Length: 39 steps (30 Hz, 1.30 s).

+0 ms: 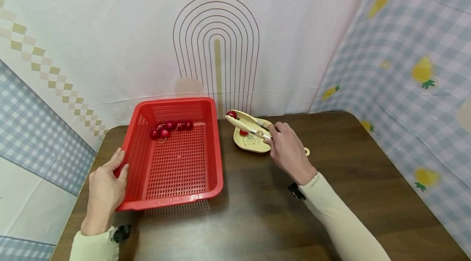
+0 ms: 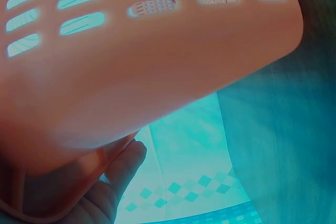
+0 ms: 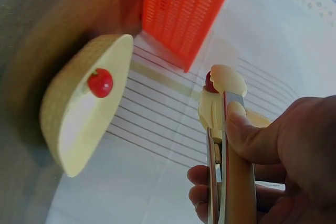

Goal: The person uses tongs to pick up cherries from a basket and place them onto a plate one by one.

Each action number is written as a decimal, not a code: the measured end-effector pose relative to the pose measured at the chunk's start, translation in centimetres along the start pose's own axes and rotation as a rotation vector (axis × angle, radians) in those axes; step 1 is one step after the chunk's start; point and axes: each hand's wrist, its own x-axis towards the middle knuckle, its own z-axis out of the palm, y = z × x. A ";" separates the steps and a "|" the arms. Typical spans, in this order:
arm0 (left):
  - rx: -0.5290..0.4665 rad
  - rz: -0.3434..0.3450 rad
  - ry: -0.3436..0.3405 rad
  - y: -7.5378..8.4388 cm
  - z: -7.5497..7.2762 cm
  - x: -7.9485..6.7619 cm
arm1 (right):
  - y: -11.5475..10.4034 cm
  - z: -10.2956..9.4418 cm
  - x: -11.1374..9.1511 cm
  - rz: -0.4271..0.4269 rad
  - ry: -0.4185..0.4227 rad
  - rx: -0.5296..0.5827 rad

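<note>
Closest to me, two pale sleeves (image 1: 342, 220) reach over a dark worktop (image 1: 250, 224) with a streaky brown wood grain, a small black device (image 1: 121, 233) at each wrist. The left hand (image 1: 106, 184) has its grip clenched on the left rim of the red basket (image 1: 176, 167), a rectangular plastic tub with rounded corners, slotted walls and a mesh floor. To the right of the basket, the right hand (image 1: 290, 150) has its grip clasped round the tongs (image 3: 239, 161), slim arms with a metallic edge and cream, scalloped tips. Those tips pinch one glossy dark red cherry (image 1: 232, 114) just right of the basket's far right corner, clear of the dish. That pale yellow dish (image 1: 241, 143), shallow and rounded, sits right of the basket with a line drawing on its floor; a second cherry (image 3: 100, 83) lies inside. From above, tongs and fingers hide part of it, and the basket's right wall stands between. Toward the basket's far left corner rests a cluster of round, shiny cherries (image 1: 165, 133), some with thin stems. Behind the basket hangs a creased white cloth (image 1: 140, 48) printed with nested arches; well to its right, a blue-checked cloth (image 1: 386, 101) with yellow fruit prints falls in soft folds.
</note>
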 end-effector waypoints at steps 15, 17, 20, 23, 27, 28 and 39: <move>-0.013 -0.020 -0.003 0.2 0.1 0.0 | 1.7 3.1 -1.1 0.120 0.041 -0.018; -0.013 -0.024 0.000 0.2 0.1 0.0 | 1.8 3.5 -1.1 0.129 0.050 -0.022; -0.011 -0.025 0.004 0.3 0.1 0.0 | 2.0 3.9 -1.0 0.155 0.056 -0.027; -0.012 -0.032 0.003 0.2 0.0 0.0 | 2.1 4.4 -0.9 0.178 0.050 -0.030; -0.015 -0.036 -0.001 0.2 0.0 0.1 | 2.2 5.0 -0.9 0.207 0.038 -0.039; -0.014 -0.035 -0.002 0.2 0.0 0.1 | 2.2 5.2 -1.0 0.216 0.036 -0.040; 0.003 0.002 -0.001 0.1 0.0 0.1 | 2.0 6.3 -1.2 0.225 0.031 -0.065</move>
